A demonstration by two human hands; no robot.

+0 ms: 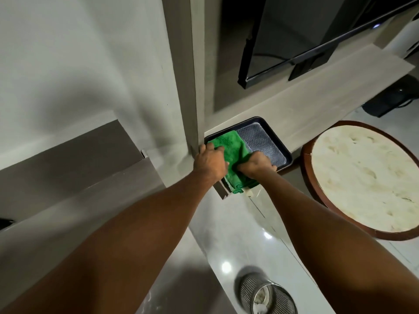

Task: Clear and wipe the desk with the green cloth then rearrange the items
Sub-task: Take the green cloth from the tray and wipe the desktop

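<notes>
From the head camera, a bright green, plush microfibre cloth (229, 152), folded into a thick oblong with stacked layered edges showing at its near end, lies across the left part of a shallow black rectangular tray (275, 134) whose floor carries a grey mat with a fine textured pattern. The tray sits at the left end of a pale wood-grain desk surface (317, 87), tight against a grey vertical panel (195, 87), and the cloth's near end overhangs the tray's front edge. The left hand (209, 163) rests palm down on the cloth's left side, its fingers curled over the fabric at the tray's rim. The right hand (257, 165) is closed into a loose fist that pinches the cloth's right edge against the tray. A black flat screen (317, 26) stands farther back on the desk. To the right stands a round table with a cream marbled top and dark brown rim (362, 177), and a ribbed metal bin (267, 295) stands on the glossy floor below.
</notes>
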